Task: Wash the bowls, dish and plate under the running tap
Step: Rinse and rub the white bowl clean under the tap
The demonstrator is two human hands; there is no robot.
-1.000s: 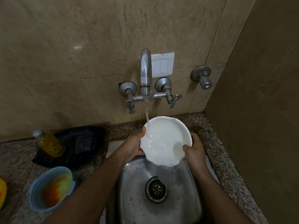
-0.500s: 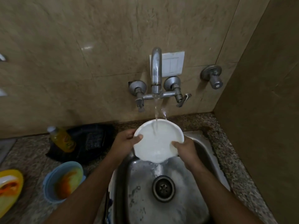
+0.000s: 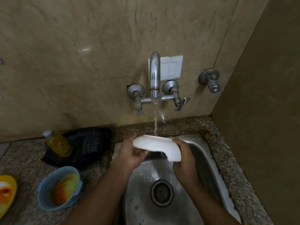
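White dish (image 3: 159,146) tipped edge-on under tap (image 3: 155,75) stream, over sink (image 3: 209,158). Our L hand (image 3: 132,153) grips its L rim, R hand (image 3: 184,157) its R end. Long axis runs L-R btwn fingers; both equally near.

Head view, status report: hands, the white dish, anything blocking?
Both hands, left and right, grip the white dish. Dish tipped under the tap stream, over the sink. Nothing in the way; stained blue bowl waits on the counter.
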